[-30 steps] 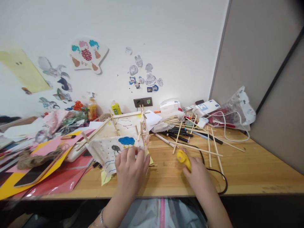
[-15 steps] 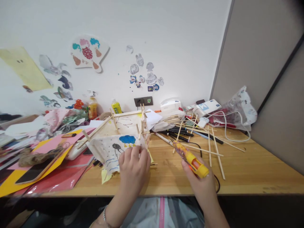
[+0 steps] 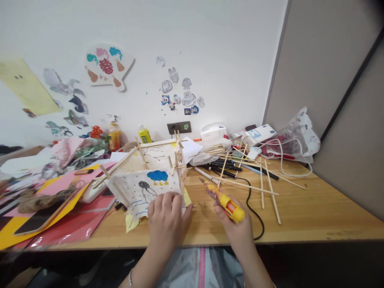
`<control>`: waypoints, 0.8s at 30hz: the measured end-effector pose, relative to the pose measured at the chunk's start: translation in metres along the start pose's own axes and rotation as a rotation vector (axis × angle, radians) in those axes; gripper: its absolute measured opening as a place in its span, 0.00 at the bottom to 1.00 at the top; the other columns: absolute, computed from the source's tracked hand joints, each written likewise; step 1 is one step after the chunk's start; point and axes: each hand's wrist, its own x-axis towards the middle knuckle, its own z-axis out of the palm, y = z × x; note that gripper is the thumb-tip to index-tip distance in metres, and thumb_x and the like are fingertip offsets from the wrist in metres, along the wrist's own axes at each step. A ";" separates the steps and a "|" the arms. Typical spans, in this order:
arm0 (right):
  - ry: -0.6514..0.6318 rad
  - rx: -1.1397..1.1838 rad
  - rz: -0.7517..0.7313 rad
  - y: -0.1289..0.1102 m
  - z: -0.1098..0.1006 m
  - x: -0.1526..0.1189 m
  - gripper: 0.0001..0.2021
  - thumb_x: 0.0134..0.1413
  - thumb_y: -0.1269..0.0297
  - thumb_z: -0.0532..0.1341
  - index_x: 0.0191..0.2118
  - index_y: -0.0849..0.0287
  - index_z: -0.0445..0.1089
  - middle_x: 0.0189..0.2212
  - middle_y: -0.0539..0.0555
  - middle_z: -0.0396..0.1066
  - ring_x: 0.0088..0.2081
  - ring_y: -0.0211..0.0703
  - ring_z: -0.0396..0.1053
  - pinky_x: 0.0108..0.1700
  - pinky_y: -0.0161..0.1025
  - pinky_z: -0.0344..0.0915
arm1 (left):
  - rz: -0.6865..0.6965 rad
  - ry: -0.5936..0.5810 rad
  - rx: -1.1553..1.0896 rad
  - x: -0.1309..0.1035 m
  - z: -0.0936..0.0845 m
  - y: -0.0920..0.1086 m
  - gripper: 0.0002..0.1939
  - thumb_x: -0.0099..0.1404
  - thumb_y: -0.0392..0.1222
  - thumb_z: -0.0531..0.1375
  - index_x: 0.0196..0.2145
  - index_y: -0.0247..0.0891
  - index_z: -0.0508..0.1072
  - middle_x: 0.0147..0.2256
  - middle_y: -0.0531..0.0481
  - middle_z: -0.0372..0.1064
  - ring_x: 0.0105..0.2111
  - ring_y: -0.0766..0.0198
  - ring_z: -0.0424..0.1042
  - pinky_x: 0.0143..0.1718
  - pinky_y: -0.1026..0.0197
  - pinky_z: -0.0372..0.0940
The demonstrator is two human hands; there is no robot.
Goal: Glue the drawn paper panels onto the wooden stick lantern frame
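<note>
The right hand point(image 3: 238, 228) is wrapped round a yellow glue gun point(image 3: 224, 203), with the fat back end poking up out of the grip. The gun is long and lies on a slant: its dark, thin tip points away from the person and over to the left, and its back end points down to the right. The little stick frame point(image 3: 157, 144) is on the worktop point(image 3: 306, 212), to the left of the gun's tip, and there is a gap between the two. The left hand is the nearer one to the frame. That left hand point(image 3: 166, 214) is at the frame's front right bottom corner, with its fingers bent over the white sheet point(image 3: 135, 192) that has a blue cloud point(image 3: 157, 175) drawn on it. I cannot tell if those fingers pinch the frame or just rest on it, because the back of the hand covers the spot. It hides the low right part of the drawing too. By the thumb, a small stick end peeks out, and I cannot see where the rest of it goes. A bit of yellow paper point(image 3: 186, 197) shows just behind the thumb. Right of the frame, loose sticks point(image 3: 261, 188) lie crossed over each other, and a black cord point(image 3: 249, 206) bends round beside the right hand. The gun's handle is hidden by the hand, and both arms are cut off at the bottom.
</note>
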 end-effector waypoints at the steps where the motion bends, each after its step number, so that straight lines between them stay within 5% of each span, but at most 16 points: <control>1: 0.002 0.007 -0.010 0.000 0.002 0.000 0.13 0.51 0.53 0.62 0.27 0.58 0.70 0.22 0.51 0.71 0.23 0.40 0.68 0.25 0.34 0.65 | -0.010 -0.028 0.005 -0.001 0.000 0.001 0.11 0.61 0.47 0.58 0.27 0.39 0.67 0.30 0.46 0.68 0.33 0.56 0.62 0.36 0.55 0.53; 7: -0.051 0.026 -0.113 0.001 0.011 -0.003 0.19 0.53 0.46 0.58 0.24 0.58 0.68 0.19 0.50 0.68 0.21 0.38 0.65 0.23 0.33 0.60 | -0.013 -0.064 0.012 -0.001 -0.008 -0.001 0.08 0.59 0.36 0.58 0.23 0.39 0.65 0.26 0.49 0.67 0.30 0.57 0.63 0.33 0.55 0.53; 24: -0.018 -0.056 -0.299 -0.006 0.031 -0.001 0.24 0.57 0.41 0.52 0.24 0.58 0.63 0.19 0.47 0.62 0.21 0.36 0.62 0.24 0.33 0.55 | 0.003 -0.095 -0.130 0.005 -0.015 -0.012 0.08 0.62 0.34 0.55 0.25 0.38 0.64 0.24 0.50 0.65 0.28 0.58 0.63 0.31 0.55 0.53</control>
